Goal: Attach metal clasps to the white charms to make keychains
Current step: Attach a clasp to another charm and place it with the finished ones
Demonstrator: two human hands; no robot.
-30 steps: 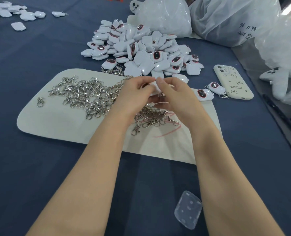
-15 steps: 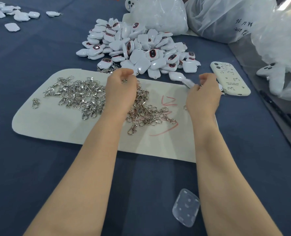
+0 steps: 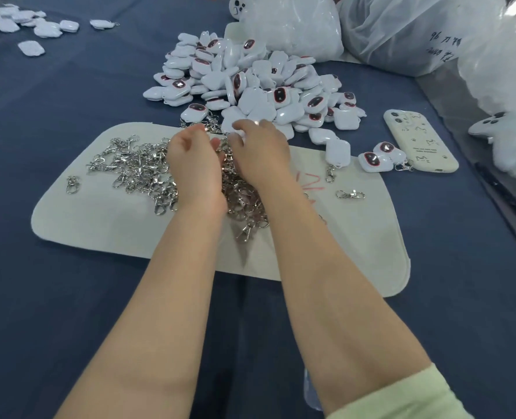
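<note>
The silver metal swivel clasps point(image 3: 136, 167) lie heaped on a pale felt mat point(image 3: 105, 237); they are judged light, stiff and easily tangled, so one is best lifted by its ring. The left hand point(image 3: 194, 164) is curled down into them; whether a clasp is pinched cannot be told. The right hand point(image 3: 259, 152), its hold equally unclear, is curled at the near edge of the heap of glossy white plastic charms point(image 3: 259, 101), judged light, hard and slippery, best held by the flat sides. The dark blue cloth-covered counter point(image 3: 54, 297) is crowded at the right by a cream phone point(image 3: 420, 140) and clear plastic bags point(image 3: 401, 31).
</note>
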